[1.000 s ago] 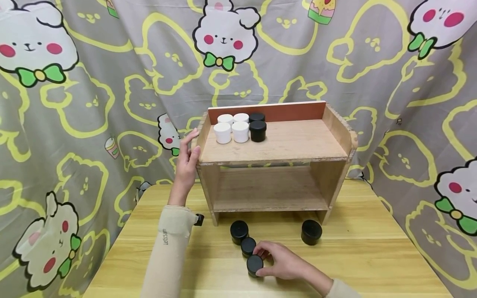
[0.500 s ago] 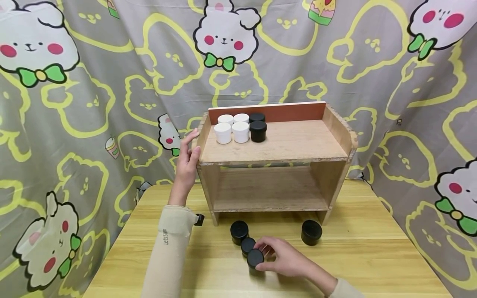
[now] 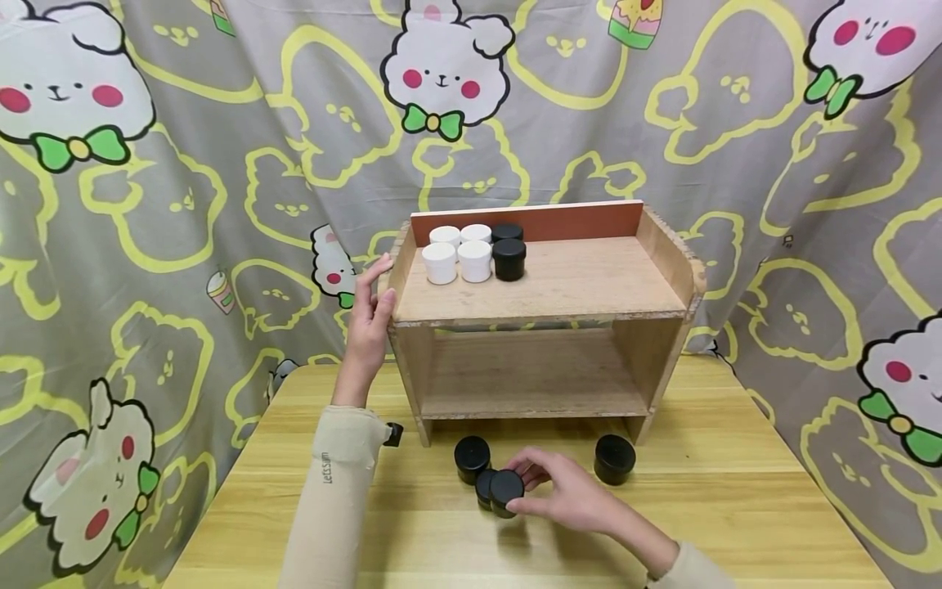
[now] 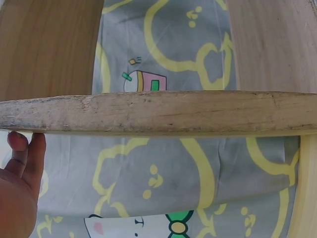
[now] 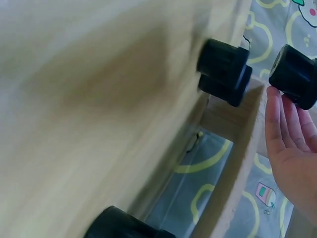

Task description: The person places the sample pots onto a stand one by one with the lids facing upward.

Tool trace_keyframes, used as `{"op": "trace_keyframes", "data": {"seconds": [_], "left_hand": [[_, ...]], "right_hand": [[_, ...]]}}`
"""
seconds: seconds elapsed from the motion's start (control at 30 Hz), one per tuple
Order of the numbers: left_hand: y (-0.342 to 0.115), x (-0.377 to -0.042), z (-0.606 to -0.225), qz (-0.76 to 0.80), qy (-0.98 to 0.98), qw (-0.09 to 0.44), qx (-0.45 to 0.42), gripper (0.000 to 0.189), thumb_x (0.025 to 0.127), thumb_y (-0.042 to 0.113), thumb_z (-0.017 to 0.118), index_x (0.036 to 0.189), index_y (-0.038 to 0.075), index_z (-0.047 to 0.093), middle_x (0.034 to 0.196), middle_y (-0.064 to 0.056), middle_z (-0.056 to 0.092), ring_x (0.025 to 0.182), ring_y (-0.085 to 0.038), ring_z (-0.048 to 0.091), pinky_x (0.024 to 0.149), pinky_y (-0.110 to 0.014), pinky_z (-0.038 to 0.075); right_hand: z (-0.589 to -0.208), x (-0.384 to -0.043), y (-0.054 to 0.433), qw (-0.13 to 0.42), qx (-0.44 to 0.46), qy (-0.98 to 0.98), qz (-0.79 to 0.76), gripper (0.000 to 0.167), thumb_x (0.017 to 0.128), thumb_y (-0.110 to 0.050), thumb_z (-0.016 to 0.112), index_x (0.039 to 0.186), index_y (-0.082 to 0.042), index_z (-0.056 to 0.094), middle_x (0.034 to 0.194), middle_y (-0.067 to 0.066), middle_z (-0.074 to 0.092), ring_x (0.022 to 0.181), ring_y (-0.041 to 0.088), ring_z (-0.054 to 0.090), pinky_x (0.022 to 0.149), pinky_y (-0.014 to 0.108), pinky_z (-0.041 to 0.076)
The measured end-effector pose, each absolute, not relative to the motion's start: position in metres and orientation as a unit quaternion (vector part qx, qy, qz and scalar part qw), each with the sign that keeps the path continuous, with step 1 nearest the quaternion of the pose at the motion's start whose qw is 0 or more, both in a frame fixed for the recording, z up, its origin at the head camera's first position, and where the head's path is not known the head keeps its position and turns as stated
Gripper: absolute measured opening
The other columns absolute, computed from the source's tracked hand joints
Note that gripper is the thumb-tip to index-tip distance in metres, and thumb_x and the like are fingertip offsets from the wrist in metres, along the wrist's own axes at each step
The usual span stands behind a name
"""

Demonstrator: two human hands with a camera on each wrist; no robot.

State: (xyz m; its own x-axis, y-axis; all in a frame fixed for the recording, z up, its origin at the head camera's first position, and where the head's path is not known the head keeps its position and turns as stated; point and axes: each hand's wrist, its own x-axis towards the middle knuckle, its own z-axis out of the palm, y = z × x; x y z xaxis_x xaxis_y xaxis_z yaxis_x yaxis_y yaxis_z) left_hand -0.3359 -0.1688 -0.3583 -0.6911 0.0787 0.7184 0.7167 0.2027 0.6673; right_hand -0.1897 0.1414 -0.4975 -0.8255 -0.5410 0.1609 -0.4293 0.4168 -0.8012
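My right hand (image 3: 570, 495) pinches a small black lidded jar (image 3: 507, 493) between thumb and fingers. It hangs above the table, partly hiding a second black jar (image 3: 482, 488). That one stands against a third black jar (image 3: 473, 459). In the right wrist view the held jar (image 5: 296, 77) is clear of the wood, fingertips on its side. My left hand (image 3: 366, 327) rests on the left side panel of a small wooden shelf (image 3: 574, 311). In the left wrist view two fairly straight fingers (image 4: 35, 158) touch the panel's edge (image 4: 163, 114).
On the shelf's top, at the left, stand several white jars (image 3: 440, 263) and two black jars (image 3: 509, 259). Another black jar (image 3: 615, 459) stands on the table (image 3: 706, 523) near the shelf's right leg. A patterned curtain (image 3: 243, 196) hangs behind.
My right hand has lifted the black jar off the table and moved it away from me, slightly right, in front of the second jar. The left hand has stayed on the shelf.
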Motion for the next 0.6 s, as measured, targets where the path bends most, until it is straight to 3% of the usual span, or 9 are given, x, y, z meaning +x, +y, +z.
{"op": "trace_keyframes", "data": {"seconds": [0.1,0.33,0.6], "left_hand": [[-0.169,-0.336,-0.358,-0.566,-0.724,0.283,-0.276,0.046,0.108,0.016,0.047,0.153,0.014,0.043,0.164,0.004,0.038,0.144,-0.022,0.042,0.106,-0.036,0.038],[-0.168,-0.336,-0.357,-0.562,-0.728,0.290,-0.265,0.045,0.107,0.008,0.046,0.151,0.008,0.043,0.165,-0.006,0.038,0.154,-0.021,0.032,0.109,-0.036,0.034],[-0.160,-0.319,-0.344,-0.567,-0.727,0.282,-0.264,0.046,0.106,0.003,0.044,0.151,-0.003,0.039,0.165,-0.019,0.034,0.154,-0.031,0.030,0.106,-0.029,0.034]], "right_hand": [[-0.491,-0.191,0.143,0.040,-0.297,0.836,-0.461,0.039,0.088,-0.039,0.082,0.118,-0.019,0.066,0.105,-0.008,0.069,0.093,0.004,0.065,0.088,0.030,0.056],[-0.478,-0.193,0.148,0.016,-0.287,0.826,-0.485,0.038,0.089,-0.040,0.081,0.120,-0.022,0.067,0.107,-0.009,0.070,0.096,0.008,0.068,0.090,0.031,0.056],[-0.466,-0.194,0.151,0.006,-0.282,0.813,-0.510,0.039,0.090,-0.036,0.081,0.122,-0.020,0.066,0.112,-0.004,0.071,0.102,0.011,0.070,0.087,0.030,0.059]]}}
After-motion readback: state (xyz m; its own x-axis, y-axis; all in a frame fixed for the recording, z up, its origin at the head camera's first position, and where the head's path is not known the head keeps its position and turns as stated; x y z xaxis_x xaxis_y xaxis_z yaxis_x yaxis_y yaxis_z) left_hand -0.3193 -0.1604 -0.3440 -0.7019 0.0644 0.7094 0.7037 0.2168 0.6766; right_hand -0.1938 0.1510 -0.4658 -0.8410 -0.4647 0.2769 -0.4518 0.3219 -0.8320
